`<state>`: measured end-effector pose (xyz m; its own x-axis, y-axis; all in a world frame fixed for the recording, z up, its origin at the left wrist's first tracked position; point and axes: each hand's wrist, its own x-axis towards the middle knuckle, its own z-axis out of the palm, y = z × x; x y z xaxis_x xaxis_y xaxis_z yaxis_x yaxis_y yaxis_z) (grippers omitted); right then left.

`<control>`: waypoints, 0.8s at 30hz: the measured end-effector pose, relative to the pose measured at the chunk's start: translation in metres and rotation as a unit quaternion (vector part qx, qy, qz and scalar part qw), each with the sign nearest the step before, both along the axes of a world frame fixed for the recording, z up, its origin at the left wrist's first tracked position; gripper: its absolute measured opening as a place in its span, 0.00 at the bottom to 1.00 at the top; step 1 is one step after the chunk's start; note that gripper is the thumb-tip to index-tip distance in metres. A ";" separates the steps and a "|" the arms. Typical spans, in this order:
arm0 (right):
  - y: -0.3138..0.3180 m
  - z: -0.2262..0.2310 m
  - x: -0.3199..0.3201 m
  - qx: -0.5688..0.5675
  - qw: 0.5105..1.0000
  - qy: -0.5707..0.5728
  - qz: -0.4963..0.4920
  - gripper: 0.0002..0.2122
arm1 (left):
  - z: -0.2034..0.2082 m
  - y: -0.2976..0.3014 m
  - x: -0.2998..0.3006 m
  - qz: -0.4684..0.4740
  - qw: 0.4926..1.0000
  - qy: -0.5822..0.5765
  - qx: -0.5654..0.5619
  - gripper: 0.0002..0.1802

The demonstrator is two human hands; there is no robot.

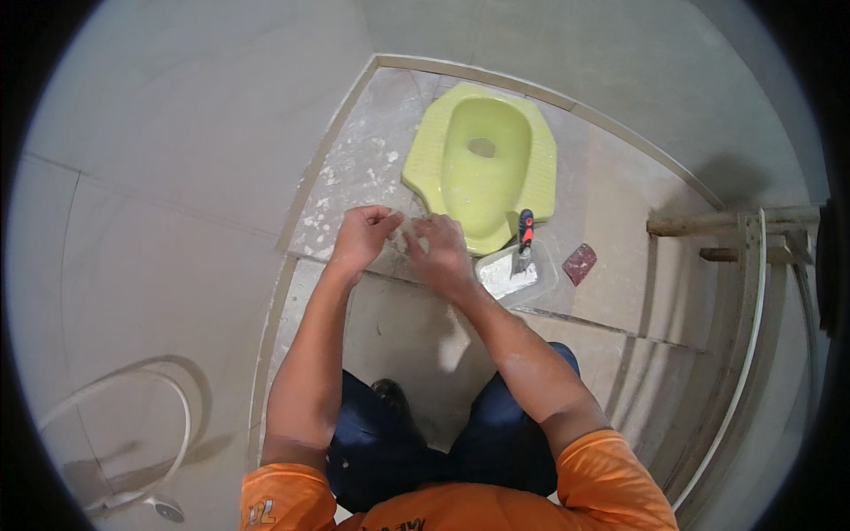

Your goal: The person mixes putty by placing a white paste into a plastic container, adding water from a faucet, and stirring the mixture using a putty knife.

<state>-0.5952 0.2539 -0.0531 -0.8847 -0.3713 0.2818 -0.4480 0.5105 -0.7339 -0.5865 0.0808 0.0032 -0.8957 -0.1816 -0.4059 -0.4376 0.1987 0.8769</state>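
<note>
Squat toilet lies just beyond us, a tub crowding its near end. We cannot tell whether our left hand, fingertips together, or blurred right hand grips anything. A putty knife rests in the tub, a maroon pad beside.

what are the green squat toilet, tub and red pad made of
Squat toilet: probably glazed ceramic, given its smooth, faintly shiny surface. Tub: likely plastic, since it looks translucent. Red pad: matt and mottled, perhaps abrasive paper or sponge, hard to tell.
</note>
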 end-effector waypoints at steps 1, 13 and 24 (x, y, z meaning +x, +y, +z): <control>-0.001 -0.009 -0.004 -0.017 1.000 0.003 -0.012 0.11 | 0.001 0.000 -0.002 0.004 1.000 0.000 -0.003 0.10; 0.003 -0.014 -0.027 -0.267 0.908 -0.321 -0.020 0.12 | -0.011 -0.014 -0.001 0.005 0.963 0.088 0.253 0.12; -0.005 0.001 -0.007 -0.130 0.924 -0.355 0.051 0.10 | -0.035 0.002 0.006 -0.068 0.976 0.176 -0.112 0.15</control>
<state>-0.6019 0.2492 -0.0524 -0.8447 -0.4649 -0.2654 0.1581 0.2570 -0.9534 -0.5809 0.0830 -0.0318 -0.9944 -0.1005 -0.0325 -0.0735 0.4379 0.8960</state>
